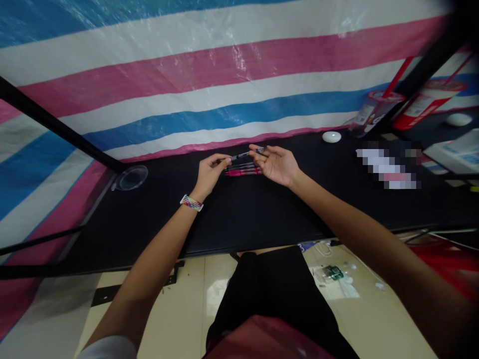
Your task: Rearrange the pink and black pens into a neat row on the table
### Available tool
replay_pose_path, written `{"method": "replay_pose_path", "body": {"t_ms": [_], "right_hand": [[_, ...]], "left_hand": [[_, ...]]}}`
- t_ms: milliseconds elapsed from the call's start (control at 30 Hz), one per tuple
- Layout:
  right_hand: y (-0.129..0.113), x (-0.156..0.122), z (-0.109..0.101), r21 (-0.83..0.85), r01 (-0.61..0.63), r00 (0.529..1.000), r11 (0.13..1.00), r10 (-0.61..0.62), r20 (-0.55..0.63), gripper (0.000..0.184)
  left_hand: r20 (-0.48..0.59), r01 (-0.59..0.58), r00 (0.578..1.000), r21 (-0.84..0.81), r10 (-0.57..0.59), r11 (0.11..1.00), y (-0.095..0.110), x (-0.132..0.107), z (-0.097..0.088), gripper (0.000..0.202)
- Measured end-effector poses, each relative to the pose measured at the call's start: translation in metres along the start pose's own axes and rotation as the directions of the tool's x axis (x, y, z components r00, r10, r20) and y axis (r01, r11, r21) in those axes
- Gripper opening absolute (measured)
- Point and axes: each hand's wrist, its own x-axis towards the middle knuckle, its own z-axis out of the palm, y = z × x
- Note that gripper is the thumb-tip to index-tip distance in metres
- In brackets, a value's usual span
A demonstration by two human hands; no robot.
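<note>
Your black table (243,214) carries pens (243,173) (some pink) near your fingers (223,163), a clear lid (130,178) leftward, a white oval object (331,137) rightward.

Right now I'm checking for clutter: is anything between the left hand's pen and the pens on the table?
No object shows between the pen in the left hand and the row of pens on the black table, but fingers of the right hand crowd the gap's right end.
</note>
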Motion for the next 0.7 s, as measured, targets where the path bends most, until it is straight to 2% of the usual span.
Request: {"method": "replay_pose_path", "body": {"t_ms": [167,367,533,700], "right_hand": [[0.004,0.002,0.003,0.036,0.000,0.998,0.999,0.002,-0.060,0.036],[0.003,0.000,0.005,0.116,0.015,1.000,0.993,-0.014,-0.011,0.040],[0.007,0.006,0.001,0.185,0.016,0.998,0.983,-0.005,-0.059,0.037],[0.007,0.007,-0.001,0.152,0.017,0.995,0.988,-0.002,-0.097,0.045]], "left_hand": [[0.000,-0.007,1.000,-0.030,0.007,1.000,0.002,0.000,0.001,0.016],[-0.014,-0.008,1.000,-0.007,0.008,1.000,0.006,-0.001,0.003,0.018],[-0.018,0.002,1.000,-0.018,-0.003,1.000,0.010,-0.003,0.006,0.019],[-0.029,0.006,1.000,-0.022,-0.007,1.000,0.011,-0.003,0.006,0.018]]}}
